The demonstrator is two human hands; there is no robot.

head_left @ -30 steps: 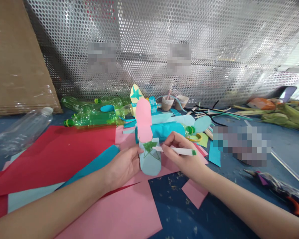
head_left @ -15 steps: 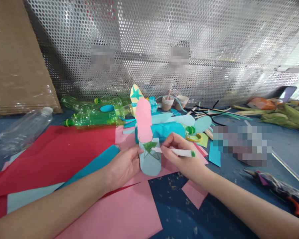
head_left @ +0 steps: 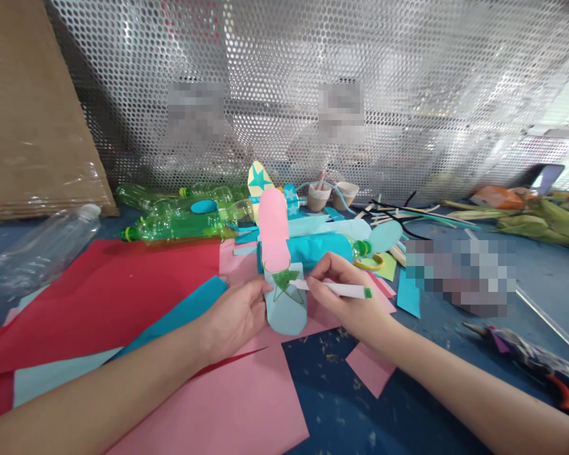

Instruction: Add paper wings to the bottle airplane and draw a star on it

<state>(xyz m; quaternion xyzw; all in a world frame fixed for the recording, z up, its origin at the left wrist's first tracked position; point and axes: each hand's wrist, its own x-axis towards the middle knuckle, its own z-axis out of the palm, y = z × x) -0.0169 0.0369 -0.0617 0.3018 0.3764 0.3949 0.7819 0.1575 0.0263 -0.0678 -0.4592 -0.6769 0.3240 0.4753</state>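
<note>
My right hand (head_left: 344, 287) is closed on a white marker (head_left: 346, 290) with a green end. The marker's tip touches a green star (head_left: 284, 281), partly filled in, on a pale blue rounded paper piece (head_left: 287, 319). My left hand (head_left: 239, 316) pinches the left edge of that piece with thumb and fingers. A pink rounded piece (head_left: 274, 221) stands just beyond, joined to a bottle wrapped in blue paper (head_left: 320, 248), whose green cap points right.
Red paper (head_left: 156, 278) and pink sheets (head_left: 218, 404) spread at the left and front. Green bottles (head_left: 180, 227) lie behind. A glue gun (head_left: 531, 360) is at the right. Two small cups (head_left: 318, 197) stand near the perforated metal panel (head_left: 284, 76).
</note>
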